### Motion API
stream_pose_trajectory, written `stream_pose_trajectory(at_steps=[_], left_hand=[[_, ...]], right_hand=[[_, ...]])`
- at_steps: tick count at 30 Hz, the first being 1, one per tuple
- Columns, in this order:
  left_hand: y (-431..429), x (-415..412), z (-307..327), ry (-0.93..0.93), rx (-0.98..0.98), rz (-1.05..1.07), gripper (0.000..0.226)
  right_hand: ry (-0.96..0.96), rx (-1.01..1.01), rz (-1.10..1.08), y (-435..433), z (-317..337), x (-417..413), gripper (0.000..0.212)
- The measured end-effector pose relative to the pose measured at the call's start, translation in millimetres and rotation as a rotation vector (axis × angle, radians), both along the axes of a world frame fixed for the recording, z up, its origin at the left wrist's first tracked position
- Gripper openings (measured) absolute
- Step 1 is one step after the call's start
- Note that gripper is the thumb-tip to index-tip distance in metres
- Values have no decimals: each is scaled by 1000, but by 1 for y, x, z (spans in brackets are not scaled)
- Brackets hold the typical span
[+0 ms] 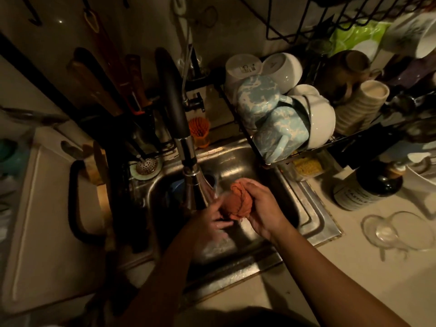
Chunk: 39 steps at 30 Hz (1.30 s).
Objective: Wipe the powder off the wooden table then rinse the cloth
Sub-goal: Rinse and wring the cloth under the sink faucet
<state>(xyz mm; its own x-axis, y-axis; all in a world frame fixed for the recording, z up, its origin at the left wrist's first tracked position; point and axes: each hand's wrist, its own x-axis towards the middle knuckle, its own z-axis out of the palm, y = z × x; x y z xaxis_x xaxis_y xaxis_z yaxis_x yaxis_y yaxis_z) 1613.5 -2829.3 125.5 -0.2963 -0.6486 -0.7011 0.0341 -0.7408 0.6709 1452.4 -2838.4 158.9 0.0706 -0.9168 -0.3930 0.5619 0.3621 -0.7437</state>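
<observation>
Over the steel sink [312, 221], both hands meet around a bunched orange cloth [236, 204], held above the basin and just beside the stream of water [202, 188] falling from the dark faucet [174, 107]. The right hand [263, 210] wraps the cloth from the right, fingers curled over its top. The left hand [210, 220], wet and a little blurred, cups it from below with fingers curled against the fabric. A dish rack [335, 140] crowded with mugs and bowls stands behind the sink on the right. A dark labelled bottle [368, 188] sits on the pale surface [354, 274] nearby.
</observation>
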Motion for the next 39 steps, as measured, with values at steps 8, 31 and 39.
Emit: stream_pose_trajectory(at_steps=[8,31,39], left_hand=[[45,-40,13,75,-189,456,25],[29,-44,-7,-62,-363,600,18],[18,-18,-1,-535,-680,-62,22]], right_hand=[[631,-151,264,26,-8,5,26],[286,36,315,22,-20,-5,32],[214,254,393,17,-17,-8,24]])
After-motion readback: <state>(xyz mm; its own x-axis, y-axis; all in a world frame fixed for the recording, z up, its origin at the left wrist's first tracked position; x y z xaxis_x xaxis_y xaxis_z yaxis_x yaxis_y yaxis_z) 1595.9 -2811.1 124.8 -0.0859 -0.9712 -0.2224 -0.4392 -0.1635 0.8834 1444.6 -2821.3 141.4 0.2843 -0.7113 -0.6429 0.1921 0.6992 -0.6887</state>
